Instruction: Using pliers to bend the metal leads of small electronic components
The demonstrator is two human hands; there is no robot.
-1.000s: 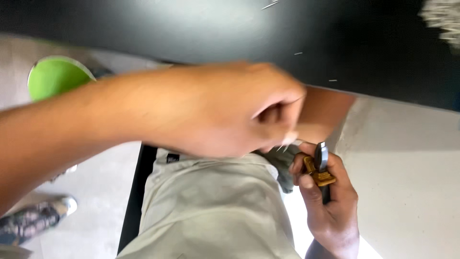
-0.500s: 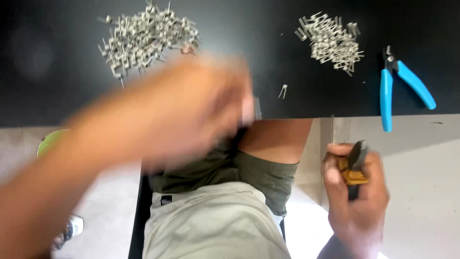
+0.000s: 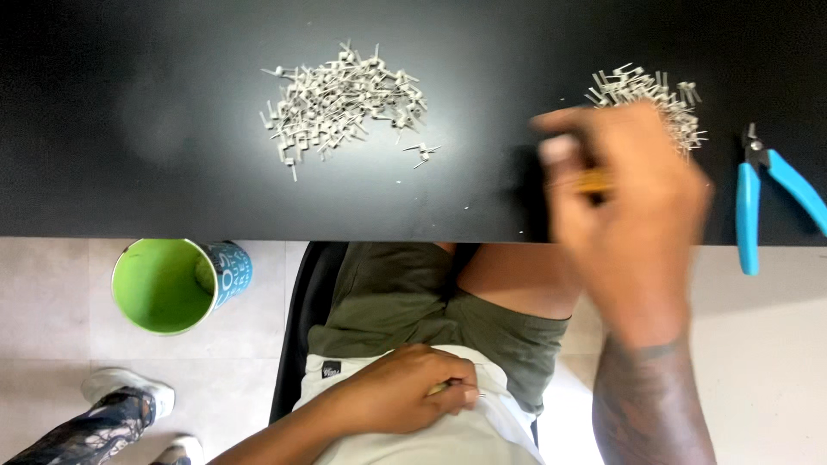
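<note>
Pins, small and silvery, lie in two loose heaps on the black bench (image 3: pixel 172 172): the larger heap (image 3: pixel 340 103) sits toward the left, well apart from the smaller heap (image 3: pixel 655 99) on the right, which the right hand (image 3: pixel 629 224) partly covers. Each piece looks light, stiff and thin, the kind of thing that would skid on the smooth top and roll out of a loose pinch, so I would judge it best taken by its shank between thumb and forefinger tips. The right hand hovers blurred over the bench edge, its fingers (image 3: pixel 560 151) curled closed around a small yellowish object (image 3: pixel 594 181); what that object is I cannot tell through the blur. The left hand (image 3: pixel 413 400) rests low on the lap, against light trousers (image 3: pixel 413 443), with its fingers (image 3: pixel 461 392) pinched nearly shut on something thin and pale, possibly one pin, though it is too small to be sure. Blue-handled cutters (image 3: pixel 758 202) lie at the far right of the bench, near the smaller heap, untouched. Below the bench edge a green-lined cup (image 3: pixel 164 284) stands on the tiled floor (image 3: pixel 60 301), and another person's patterned legging and pale shoe (image 3: pixel 129 392) show at the lower left.
</note>
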